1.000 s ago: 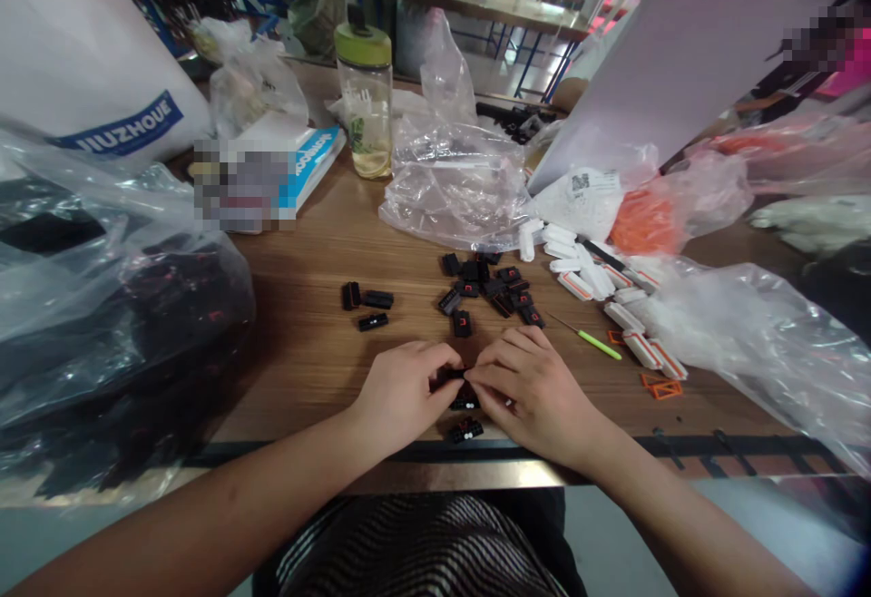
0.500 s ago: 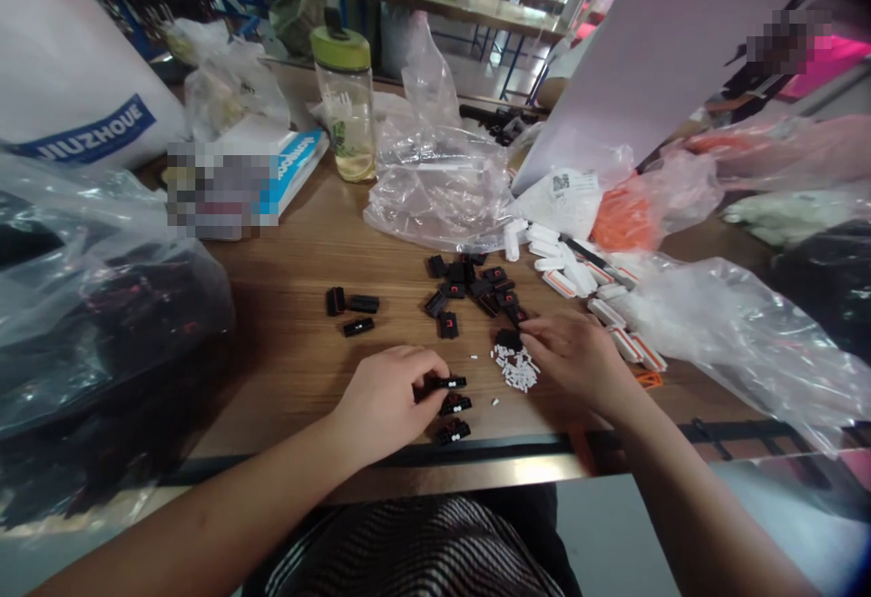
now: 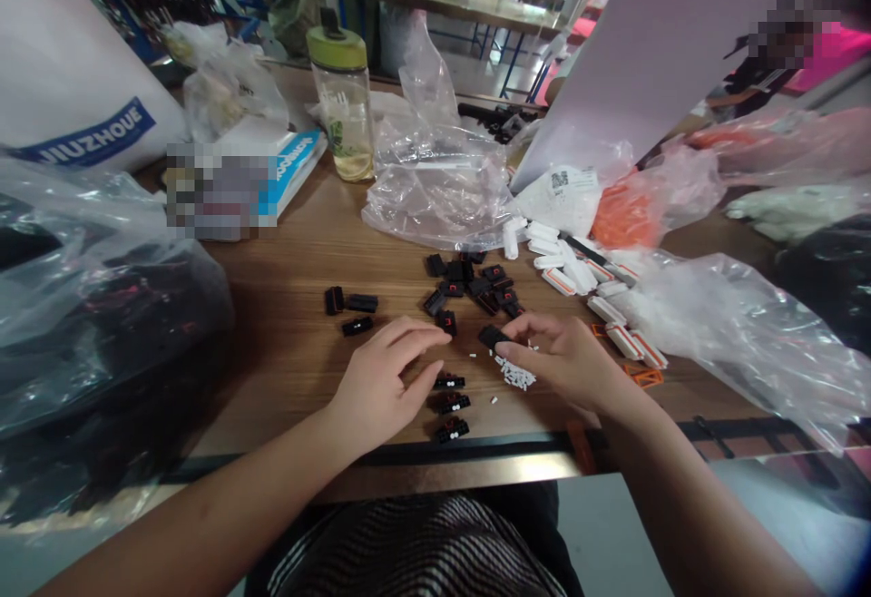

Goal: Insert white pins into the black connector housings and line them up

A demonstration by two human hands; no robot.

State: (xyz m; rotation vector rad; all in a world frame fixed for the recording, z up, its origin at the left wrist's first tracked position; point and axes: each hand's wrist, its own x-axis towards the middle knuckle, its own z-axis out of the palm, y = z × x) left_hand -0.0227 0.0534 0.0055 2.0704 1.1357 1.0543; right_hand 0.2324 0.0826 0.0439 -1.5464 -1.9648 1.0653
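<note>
My right hand (image 3: 562,357) pinches a black connector block (image 3: 491,337) above a small heap of white pins (image 3: 518,374). My left hand (image 3: 391,379) is empty, its thumb and fingers apart, just left of a column of three black blocks. Each block in this column, such as the lowest one (image 3: 453,432), shows white pins in its face. Behind the hands lies a loose pile of black blocks (image 3: 480,284), some with red parts. Three more blocks (image 3: 360,303) sit farther left on the wooden table (image 3: 272,343).
A bottle with a green lid (image 3: 342,107) stands at the back beside a crumpled clear bag (image 3: 442,189). White pieces with orange strips (image 3: 572,270) lie to the right, near another clear bag (image 3: 748,334). A big bag of dark parts (image 3: 102,334) fills the left side.
My left hand has let go of the top block of the column and opened, moving slightly up. My right hand has lifted a black block and shifted it left.
</note>
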